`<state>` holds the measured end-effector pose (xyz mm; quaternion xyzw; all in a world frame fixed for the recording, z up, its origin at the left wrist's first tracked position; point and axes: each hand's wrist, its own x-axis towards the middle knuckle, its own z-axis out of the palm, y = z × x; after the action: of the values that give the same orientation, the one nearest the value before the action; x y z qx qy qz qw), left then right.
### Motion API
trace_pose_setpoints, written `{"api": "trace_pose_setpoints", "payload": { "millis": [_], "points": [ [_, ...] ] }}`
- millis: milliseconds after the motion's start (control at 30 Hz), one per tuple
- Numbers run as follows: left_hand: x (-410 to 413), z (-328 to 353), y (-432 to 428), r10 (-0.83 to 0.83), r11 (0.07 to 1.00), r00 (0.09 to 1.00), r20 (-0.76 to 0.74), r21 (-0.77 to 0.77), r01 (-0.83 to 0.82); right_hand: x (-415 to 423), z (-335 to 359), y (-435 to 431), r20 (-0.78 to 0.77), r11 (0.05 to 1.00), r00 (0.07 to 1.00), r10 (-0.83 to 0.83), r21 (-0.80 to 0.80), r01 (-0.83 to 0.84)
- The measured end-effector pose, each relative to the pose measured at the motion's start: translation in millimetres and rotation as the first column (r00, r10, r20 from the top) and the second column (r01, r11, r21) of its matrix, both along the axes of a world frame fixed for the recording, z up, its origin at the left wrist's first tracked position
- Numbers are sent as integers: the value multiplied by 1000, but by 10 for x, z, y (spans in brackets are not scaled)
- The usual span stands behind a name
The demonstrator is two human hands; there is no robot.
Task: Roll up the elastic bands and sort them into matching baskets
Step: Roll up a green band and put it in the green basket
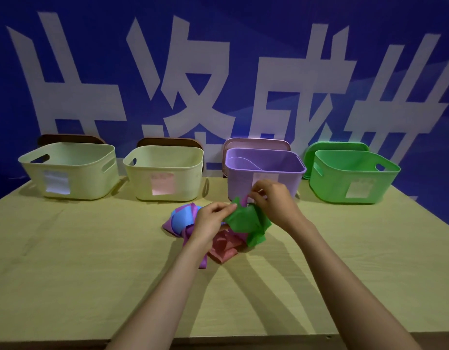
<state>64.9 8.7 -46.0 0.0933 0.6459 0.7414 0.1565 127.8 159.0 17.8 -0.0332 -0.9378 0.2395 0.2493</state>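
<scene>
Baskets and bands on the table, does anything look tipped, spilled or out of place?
Nothing stands out. The cream baskets, purple basket and green basket stand upright in a row; the bands lie tangled on the table, left hand and right hand pinching the green band.

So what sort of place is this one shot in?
Likely a staged recording station, not a home: plain table against a blue banner with big white characters, labelled baskets in a row.
</scene>
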Motion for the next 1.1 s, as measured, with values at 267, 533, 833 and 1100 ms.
{"api": "trace_pose_setpoints", "payload": {
  "millis": [267, 533, 833, 1100],
  "points": [
    [-125, 3, -283, 24, 917, 931, 365, 362, -165, 35, -2, 264, -49, 611, 985, -163, -790, 62],
    [0, 209, -255, -221, 951, 932, 288, 276, 140, -52, 64, 120, -48, 257, 998, -32, -966, -38],
    [-153, 447, -161, 85, 996, 995, -58, 5, -85, -33, 348, 127, -7, 676, 994, 113, -732, -82],
    [-266, 1024, -28, 91, 979, 992, -82, 191, -74, -48, 758, 155, 20, 891, 972, 236, -404, -208]
  ]
}}
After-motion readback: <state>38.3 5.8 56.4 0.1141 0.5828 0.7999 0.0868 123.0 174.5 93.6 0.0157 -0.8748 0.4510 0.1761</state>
